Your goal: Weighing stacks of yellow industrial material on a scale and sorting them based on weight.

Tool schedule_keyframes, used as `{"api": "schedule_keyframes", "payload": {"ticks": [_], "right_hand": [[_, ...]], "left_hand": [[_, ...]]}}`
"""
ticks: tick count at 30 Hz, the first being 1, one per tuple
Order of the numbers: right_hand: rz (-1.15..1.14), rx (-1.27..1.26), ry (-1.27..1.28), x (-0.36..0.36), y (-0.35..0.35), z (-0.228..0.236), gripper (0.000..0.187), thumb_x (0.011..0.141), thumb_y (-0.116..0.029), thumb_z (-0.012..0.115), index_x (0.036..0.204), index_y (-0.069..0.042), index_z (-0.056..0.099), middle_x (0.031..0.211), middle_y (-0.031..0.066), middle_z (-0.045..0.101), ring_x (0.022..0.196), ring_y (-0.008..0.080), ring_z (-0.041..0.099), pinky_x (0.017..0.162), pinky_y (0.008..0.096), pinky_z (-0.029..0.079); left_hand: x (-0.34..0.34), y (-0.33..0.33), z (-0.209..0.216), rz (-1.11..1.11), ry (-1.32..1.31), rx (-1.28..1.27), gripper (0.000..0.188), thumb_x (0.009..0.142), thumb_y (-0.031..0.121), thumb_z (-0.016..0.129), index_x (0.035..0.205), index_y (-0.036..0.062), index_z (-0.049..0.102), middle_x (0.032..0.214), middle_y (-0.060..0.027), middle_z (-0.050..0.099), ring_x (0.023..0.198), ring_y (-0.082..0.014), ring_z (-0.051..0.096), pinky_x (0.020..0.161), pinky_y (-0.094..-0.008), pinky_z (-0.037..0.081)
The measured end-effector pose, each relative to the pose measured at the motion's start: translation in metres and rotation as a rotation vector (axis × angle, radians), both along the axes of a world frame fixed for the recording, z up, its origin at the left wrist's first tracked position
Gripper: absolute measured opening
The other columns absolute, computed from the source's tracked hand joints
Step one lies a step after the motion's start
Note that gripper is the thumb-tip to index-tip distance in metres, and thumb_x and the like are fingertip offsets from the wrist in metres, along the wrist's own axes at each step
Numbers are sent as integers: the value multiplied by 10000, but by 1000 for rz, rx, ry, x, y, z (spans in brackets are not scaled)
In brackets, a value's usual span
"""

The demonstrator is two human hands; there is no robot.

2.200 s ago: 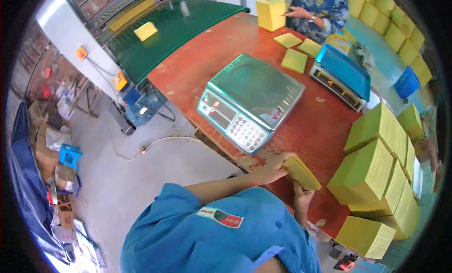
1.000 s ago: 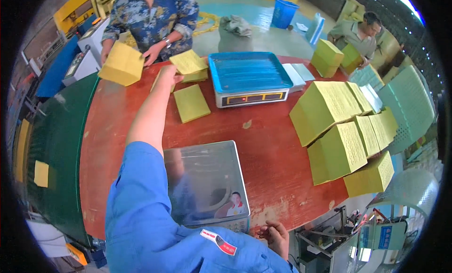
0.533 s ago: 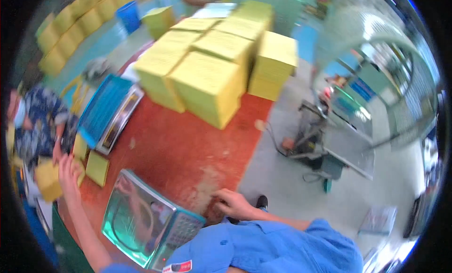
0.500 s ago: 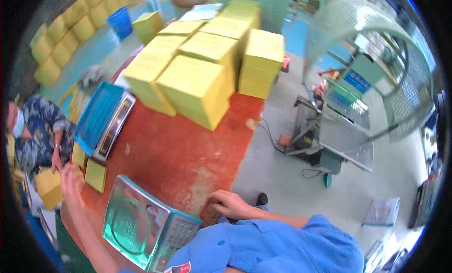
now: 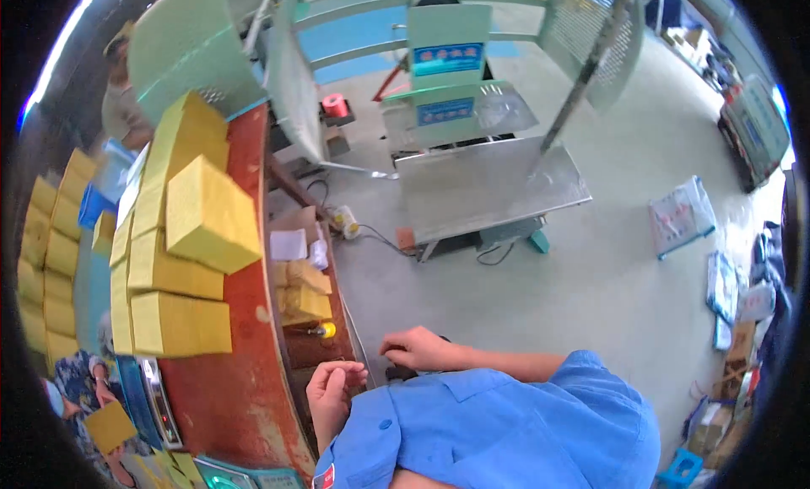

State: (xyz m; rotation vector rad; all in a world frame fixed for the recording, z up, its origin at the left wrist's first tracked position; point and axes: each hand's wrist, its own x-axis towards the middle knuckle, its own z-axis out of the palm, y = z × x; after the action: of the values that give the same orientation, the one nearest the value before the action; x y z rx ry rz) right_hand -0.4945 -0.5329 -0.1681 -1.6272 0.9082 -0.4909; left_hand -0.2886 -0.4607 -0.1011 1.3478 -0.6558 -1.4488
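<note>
My left hand (image 5: 334, 391) is held in front of my body beside the red table (image 5: 224, 396). Its fingers reach loosely to the right, and nothing shows in them. Just to its right is my right hand (image 5: 413, 351), held over the grey floor, its fingers loosely bent and apart, also without anything in it. The two hands do not touch. Closest to the left hand is the shelf (image 5: 325, 347) under the table edge, with a yellow-capped tool (image 5: 322, 329) and yellow paper bundles (image 5: 305, 303). A teal scale (image 5: 253, 475) is partly cut off at the bottom.
Tall yellow paper stacks (image 5: 181, 324) fill the table's far part. At left a co-worker's hands hold a yellow block (image 5: 110, 426) beside another scale (image 5: 152, 400). Ahead stands a metal machine (image 5: 472, 189) with cables on the floor. Boxes (image 5: 709, 430) lie at right.
My view has swung right, from the table toward the machine. My left hand has come back from near the co-worker to beside my right hand. The co-worker now holds a yellow block.
</note>
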Motion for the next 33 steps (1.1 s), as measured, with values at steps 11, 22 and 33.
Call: {"api": "schedule_keyframes", "payload": {"ticks": [11,22,33], "right_hand": [[-480,49,-64,-95,-29,-33,195,871,-146,598,1014,-34,668,877,158,695,798,280,677,736,373,533],[-1048,298,-113,-305,-52,-153,174,845,-141,597,929,-16,682,751,116,693,665,191,677,651,324,537],[-1343,416,-213,-595,-171,-285,199,848,-116,570,972,-18,691,764,113,699,659,163,673,637,318,532]], "left_hand": [[-100,-162,-28,-523,-277,18,195,988,100,456,966,-19,610,925,-109,669,828,-160,641,766,-302,527],[-352,-247,-73,-1194,-681,-428,183,902,66,586,1063,-13,624,1026,-117,653,930,-176,642,826,-314,520],[-643,-344,-185,-1000,-1039,-923,368,838,33,598,1204,-5,588,1285,-160,566,1110,-334,556,951,-412,462]]}}
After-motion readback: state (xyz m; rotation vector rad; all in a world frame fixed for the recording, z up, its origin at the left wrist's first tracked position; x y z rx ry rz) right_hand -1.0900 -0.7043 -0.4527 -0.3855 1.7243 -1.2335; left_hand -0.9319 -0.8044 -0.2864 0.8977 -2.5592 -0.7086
